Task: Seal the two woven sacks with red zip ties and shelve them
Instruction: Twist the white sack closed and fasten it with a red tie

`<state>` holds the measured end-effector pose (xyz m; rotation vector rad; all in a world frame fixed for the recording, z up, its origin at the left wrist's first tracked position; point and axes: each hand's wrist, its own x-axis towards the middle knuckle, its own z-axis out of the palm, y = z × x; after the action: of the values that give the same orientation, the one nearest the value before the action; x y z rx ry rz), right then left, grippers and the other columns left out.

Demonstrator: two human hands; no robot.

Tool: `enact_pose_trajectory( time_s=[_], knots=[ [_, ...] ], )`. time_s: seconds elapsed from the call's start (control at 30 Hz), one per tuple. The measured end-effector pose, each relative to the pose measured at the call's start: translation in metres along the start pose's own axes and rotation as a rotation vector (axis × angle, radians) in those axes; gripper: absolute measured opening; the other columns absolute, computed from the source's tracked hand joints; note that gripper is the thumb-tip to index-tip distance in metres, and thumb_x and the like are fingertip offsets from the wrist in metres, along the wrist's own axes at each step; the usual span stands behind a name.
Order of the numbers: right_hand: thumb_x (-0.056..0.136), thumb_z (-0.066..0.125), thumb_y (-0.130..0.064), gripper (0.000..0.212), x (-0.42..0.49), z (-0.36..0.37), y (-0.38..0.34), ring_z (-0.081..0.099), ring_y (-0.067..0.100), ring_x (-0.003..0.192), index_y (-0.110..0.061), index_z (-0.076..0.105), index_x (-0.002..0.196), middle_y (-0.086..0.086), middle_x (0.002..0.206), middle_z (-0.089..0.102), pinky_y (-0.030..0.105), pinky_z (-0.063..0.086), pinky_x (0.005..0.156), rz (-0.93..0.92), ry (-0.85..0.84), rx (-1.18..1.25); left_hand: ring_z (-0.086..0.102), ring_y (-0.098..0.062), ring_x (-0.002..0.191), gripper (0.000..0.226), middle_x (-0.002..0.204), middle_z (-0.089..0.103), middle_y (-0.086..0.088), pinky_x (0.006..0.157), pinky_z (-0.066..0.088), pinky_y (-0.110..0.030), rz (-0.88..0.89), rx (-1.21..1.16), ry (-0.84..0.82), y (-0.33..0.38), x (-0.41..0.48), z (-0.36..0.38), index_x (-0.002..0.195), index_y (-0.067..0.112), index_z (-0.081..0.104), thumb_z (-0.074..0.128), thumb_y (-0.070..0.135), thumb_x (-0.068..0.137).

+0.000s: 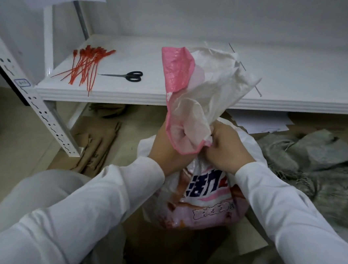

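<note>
Two white sleeves (95, 204) reach forward from the bottom edge, with a knee in pale trousers (37, 192) beside the left arm. Between the arms a sack (206, 200) stands upright on the floor (6, 129), pink and white with bold blue print on the side facing the camera. Both hands meet at its neck. The left hand (166, 151) is wrapped round the bunched fabric from the left, and the right hand (226, 148) is clenched on the same gathered neck from the right, knuckles up, the two hands almost touching. Above the hands the sack's loose top flares open and rises in front of the shelf edge, a pink band on its left and crumpled white weave on its right. To the right of the sack, just beyond the right arm, a grey sack (329, 160) lies slumped and creased on the floor, with frayed threads along its near side. To the left, flattened cardboard (98, 147) lies on the floor by the foot of a white post (48, 119) punched with slots, which carries a small label. Some white papers (260, 122) lie on the floor under the shelf (123, 90), a low white board running across the view. On its left end lies a loose fan of red ties (85, 66), heads toward the wall. Black-handled scissors (130, 75) lie just right of them, blades pointing at the ties. A pale wall (221, 7) rises behind.
</note>
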<state>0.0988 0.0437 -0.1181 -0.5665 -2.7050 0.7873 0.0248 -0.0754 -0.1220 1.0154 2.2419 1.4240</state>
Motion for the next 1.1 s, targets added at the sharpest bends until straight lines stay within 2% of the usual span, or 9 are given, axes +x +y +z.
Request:
enact_pose_trajectory(
  time_s=[0.13, 0.23, 0.37, 0.57, 0.67, 0.77, 0.87, 0.97, 1.1],
  knots=[
    [0.071, 0.077, -0.018, 0.04, -0.002, 0.005, -0.007, 0.058, 0.023, 0.097, -0.011, 0.064, 0.109, 0.005, 0.113, 0.059, 0.033, 0.047, 0.078, -0.11, 0.127, -0.001, 0.062, 0.001, 0.087, 0.027, 0.095, 0.068, 0.012, 0.07, 0.046, -0.006, -0.103, -0.163, 0.116, 0.013, 0.009, -0.002, 0.106, 0.025, 0.065, 0.062, 0.043, 0.087],
    [0.063, 0.083, -0.029, 0.057, -0.008, 0.009, -0.015, 0.054, 0.02, 0.097, -0.014, 0.06, 0.113, 0.003, 0.116, 0.049, 0.031, 0.044, 0.075, -0.06, 0.279, -0.005, 0.065, -0.007, 0.085, 0.027, 0.092, 0.07, 0.006, 0.076, 0.052, -0.023, -0.153, -0.234, 0.205, 0.016, 0.012, -0.004, 0.099, 0.022, 0.068, 0.064, 0.044, 0.085],
    [0.064, 0.077, -0.05, 0.057, -0.02, 0.013, -0.026, 0.051, 0.029, 0.097, -0.019, 0.063, 0.11, 0.007, 0.107, 0.053, 0.036, 0.039, 0.075, -0.018, 0.468, -0.328, 0.065, -0.007, 0.084, 0.012, 0.085, 0.067, 0.01, 0.08, 0.053, -0.028, -0.278, -0.388, 0.27, 0.019, 0.014, -0.01, 0.076, 0.029, 0.06, 0.066, 0.035, 0.085],
    [0.084, 0.059, -0.044, 0.059, -0.022, 0.019, -0.03, 0.057, 0.03, 0.108, -0.018, 0.05, 0.137, 0.008, 0.121, 0.062, 0.033, 0.043, 0.083, 0.062, 0.164, -0.232, 0.069, -0.017, 0.089, 0.01, 0.092, 0.071, 0.002, 0.088, 0.055, -0.038, -0.379, -0.539, 0.295, 0.018, 0.006, -0.01, 0.078, 0.028, 0.061, 0.069, 0.032, 0.083],
    [0.072, 0.052, -0.052, 0.076, -0.021, 0.021, -0.029, 0.056, 0.027, 0.113, -0.015, 0.047, 0.138, 0.008, 0.123, 0.062, 0.031, 0.042, 0.09, 0.104, -0.001, 0.029, 0.069, -0.019, 0.092, 0.027, 0.095, 0.073, 0.002, 0.091, 0.053, -0.043, -0.383, -0.519, 0.327, 0.012, 0.001, -0.001, 0.084, 0.031, 0.066, 0.07, 0.049, 0.065],
    [0.056, 0.062, -0.065, 0.098, -0.019, 0.021, -0.027, 0.053, 0.019, 0.12, -0.02, 0.041, 0.141, -0.001, 0.13, 0.057, 0.042, 0.041, 0.103, 0.144, -0.138, 0.23, 0.068, -0.021, 0.095, 0.032, 0.098, 0.072, 0.002, 0.092, 0.052, -0.044, -0.37, -0.496, 0.374, 0.009, 0.0, 0.005, 0.08, 0.038, 0.063, 0.068, 0.057, 0.055],
    [0.056, 0.078, -0.05, 0.083, -0.015, 0.021, -0.022, 0.054, 0.015, 0.115, -0.026, 0.052, 0.131, -0.008, 0.122, 0.058, 0.042, 0.043, 0.102, 0.149, -0.088, 0.253, 0.066, -0.019, 0.099, 0.035, 0.102, 0.069, 0.005, 0.094, 0.051, -0.044, -0.337, -0.413, 0.376, 0.013, -0.003, 0.005, 0.083, 0.039, 0.058, 0.068, 0.06, 0.057],
    [0.056, 0.07, -0.046, 0.069, -0.014, 0.022, -0.022, 0.056, 0.014, 0.114, -0.031, 0.058, 0.122, -0.015, 0.114, 0.061, 0.041, 0.044, 0.102, 0.161, -0.03, 0.364, 0.063, -0.018, 0.097, 0.021, 0.089, 0.061, 0.01, 0.095, 0.05, -0.041, -0.28, -0.317, 0.371, 0.013, -0.005, 0.007, 0.074, 0.037, 0.051, 0.072, 0.043, 0.077],
    [0.058, 0.061, -0.045, 0.054, -0.01, 0.023, -0.02, 0.061, 0.014, 0.106, -0.028, 0.065, 0.109, -0.011, 0.108, 0.068, 0.042, 0.05, 0.095, 0.144, 0.022, 0.381, 0.063, -0.021, 0.098, 0.019, 0.096, 0.065, 0.001, 0.092, 0.05, -0.04, -0.201, -0.208, 0.355, 0.013, -0.005, 0.005, 0.079, 0.036, 0.05, 0.067, 0.031, 0.086]
  ],
)
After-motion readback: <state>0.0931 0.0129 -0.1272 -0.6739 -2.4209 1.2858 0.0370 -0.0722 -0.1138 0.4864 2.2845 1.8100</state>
